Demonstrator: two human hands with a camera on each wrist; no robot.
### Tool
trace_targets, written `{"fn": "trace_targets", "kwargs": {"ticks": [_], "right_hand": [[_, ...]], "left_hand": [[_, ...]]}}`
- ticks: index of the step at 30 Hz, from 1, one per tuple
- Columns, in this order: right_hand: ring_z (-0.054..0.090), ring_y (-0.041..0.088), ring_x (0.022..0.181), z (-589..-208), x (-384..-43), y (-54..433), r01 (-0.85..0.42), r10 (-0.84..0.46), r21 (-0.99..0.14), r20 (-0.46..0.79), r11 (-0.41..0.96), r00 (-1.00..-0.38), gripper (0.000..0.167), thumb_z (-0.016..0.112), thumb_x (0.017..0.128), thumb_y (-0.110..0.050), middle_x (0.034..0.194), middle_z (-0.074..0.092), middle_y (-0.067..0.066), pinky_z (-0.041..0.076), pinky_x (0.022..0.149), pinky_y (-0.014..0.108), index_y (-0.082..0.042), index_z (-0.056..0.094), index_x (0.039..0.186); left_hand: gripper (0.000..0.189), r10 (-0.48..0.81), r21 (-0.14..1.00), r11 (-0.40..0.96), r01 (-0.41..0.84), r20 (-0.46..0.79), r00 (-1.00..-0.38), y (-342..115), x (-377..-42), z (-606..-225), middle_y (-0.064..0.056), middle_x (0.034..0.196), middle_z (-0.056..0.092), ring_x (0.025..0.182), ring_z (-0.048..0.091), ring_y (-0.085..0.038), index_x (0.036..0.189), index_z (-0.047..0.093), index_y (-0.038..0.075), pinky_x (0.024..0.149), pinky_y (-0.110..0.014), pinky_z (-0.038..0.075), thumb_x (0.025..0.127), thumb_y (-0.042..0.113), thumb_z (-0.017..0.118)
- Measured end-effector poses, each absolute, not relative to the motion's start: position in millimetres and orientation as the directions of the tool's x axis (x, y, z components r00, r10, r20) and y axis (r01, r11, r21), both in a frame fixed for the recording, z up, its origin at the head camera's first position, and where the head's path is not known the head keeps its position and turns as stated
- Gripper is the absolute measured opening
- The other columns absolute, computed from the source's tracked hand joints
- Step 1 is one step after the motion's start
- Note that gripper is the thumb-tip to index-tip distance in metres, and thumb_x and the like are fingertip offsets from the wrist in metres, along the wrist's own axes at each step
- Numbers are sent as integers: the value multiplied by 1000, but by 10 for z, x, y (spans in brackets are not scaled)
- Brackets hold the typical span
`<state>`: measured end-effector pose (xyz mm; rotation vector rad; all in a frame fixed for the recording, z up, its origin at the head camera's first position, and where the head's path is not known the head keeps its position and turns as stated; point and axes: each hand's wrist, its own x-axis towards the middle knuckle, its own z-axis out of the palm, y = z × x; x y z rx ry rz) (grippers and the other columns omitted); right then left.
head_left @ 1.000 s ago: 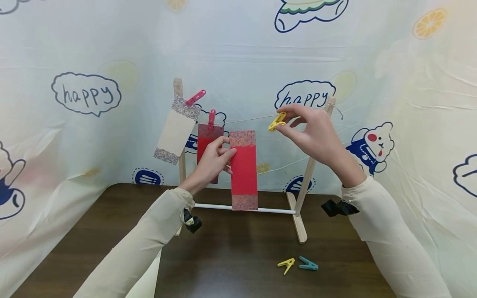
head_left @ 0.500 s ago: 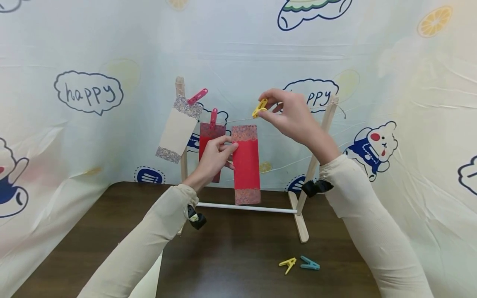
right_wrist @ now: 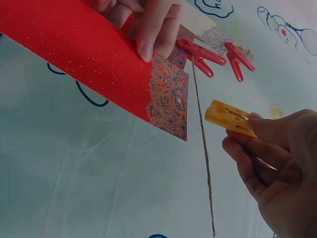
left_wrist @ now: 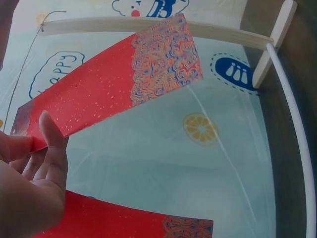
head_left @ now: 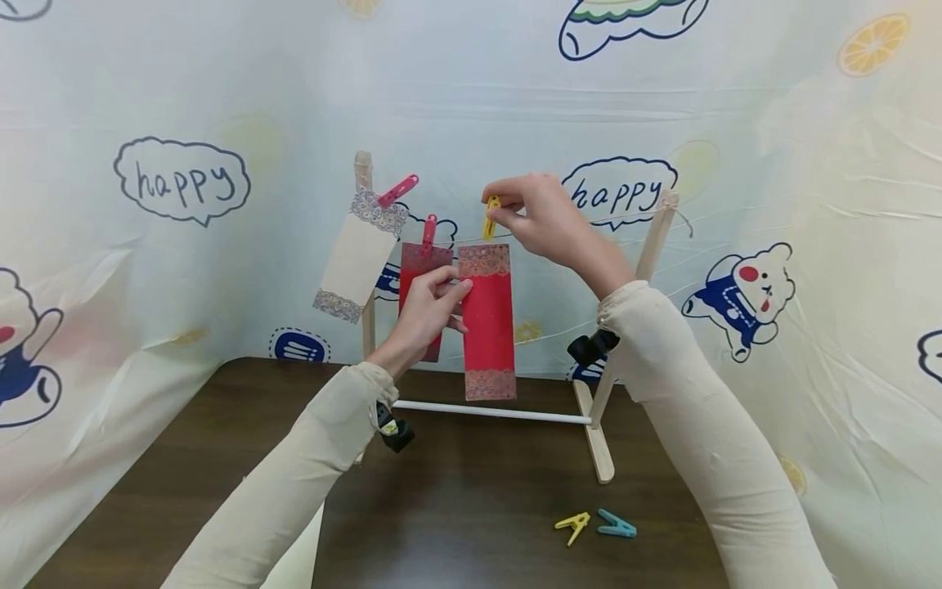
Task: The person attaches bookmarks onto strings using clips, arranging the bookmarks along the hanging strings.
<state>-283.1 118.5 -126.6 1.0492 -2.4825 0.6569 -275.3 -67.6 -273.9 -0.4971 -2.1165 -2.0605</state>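
Observation:
My left hand [head_left: 429, 312] pinches the left edge of a red paper card [head_left: 489, 327] with patterned bands at both ends. The card hangs upright, its top edge just below the string [right_wrist: 206, 163]. Above that edge, my right hand [head_left: 540, 219] pinches a yellow clothespin [right_wrist: 230, 119] between thumb and fingers, its tip close to the string. Left of it, a pink clothespin [head_left: 429, 233] holds a second red card [head_left: 421, 260] on the line. Another pink clothespin [head_left: 397, 191] holds a cream card [head_left: 359, 254] with grey lace-like bands, hanging tilted.
The wooden frame's right post [head_left: 655, 241] stands on a foot [head_left: 599, 446], and a white rod [head_left: 545, 415] runs low across it. A yellow clothespin [head_left: 573, 526] and a blue clothespin [head_left: 616, 523] lie on the dark table [head_left: 456, 507]. A printed curtain [head_left: 471, 98] hangs behind.
My right hand has moved left with the yellow clothespin, from near the right post to above the red card. My left hand has raised the card slightly towards the string.

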Motion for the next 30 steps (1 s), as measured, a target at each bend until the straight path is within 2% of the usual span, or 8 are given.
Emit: {"fn": "trace_targets", "kwargs": {"ticks": [9,17,30], "right_hand": [[65,22,107,-1274,-2886,1094,-716,-567,-256,465,649,-680,24,60,99,-11,117,69,10,54,94,35,-7,69,122],[64,22,105,-1326,-2900,1066,-693,-571,-228,423,684,-704,25,60,99,-12,117,69,10,56,88,35,-8,68,122],[65,23,105,-1408,-2978,1025,-682,-564,-264,403,682,-720,28,60,99,-11,121,68,12,57,87,35,-7,67,126]], "left_hand": [[24,120,942,13,336,332,-936,-660,-2759,-2723,-17,102,71,82,69,-27,120,63,7,67,-41,60,100,20,61],[29,130,953,-10,301,300,-945,-651,-2742,-2727,-19,110,70,90,70,-31,124,62,6,68,-37,60,100,22,61],[26,116,947,-7,322,321,-940,-695,-2763,-2779,-13,110,70,89,70,-29,122,63,10,70,-39,60,100,23,61]]}}
